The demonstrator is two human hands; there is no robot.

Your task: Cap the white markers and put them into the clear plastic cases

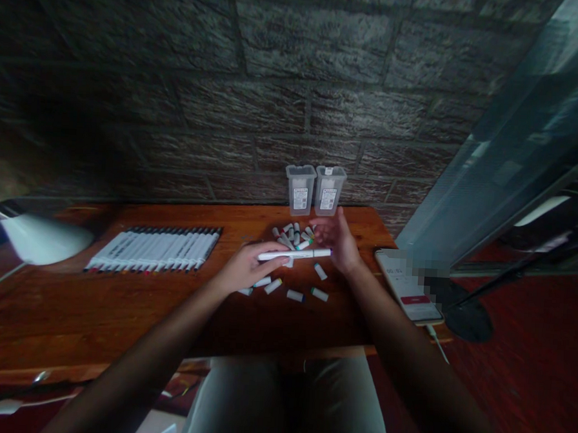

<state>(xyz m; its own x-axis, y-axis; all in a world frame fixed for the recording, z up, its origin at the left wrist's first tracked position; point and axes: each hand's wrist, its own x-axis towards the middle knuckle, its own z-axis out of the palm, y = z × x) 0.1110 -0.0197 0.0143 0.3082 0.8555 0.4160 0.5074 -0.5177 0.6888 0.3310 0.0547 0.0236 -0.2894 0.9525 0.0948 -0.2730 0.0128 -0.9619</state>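
Marker point(294, 255), white and slim, lies level above the worktop point(119, 304) between your hands: your left hand point(246, 267) clasps one end, your right hand point(338, 242) meets the other, grip unclear. Two clear tubs point(300, 190) stand behind; loose caps point(294, 295) scatter beneath. Open wood runs to the near edge.

White marker point(294, 255), reddish-brown wooden table point(120, 298), grey brick wall point(277, 80)

marker row point(154, 248) left of loose caps point(295, 236), boxes point(300, 190) behind, phone point(408, 287) right
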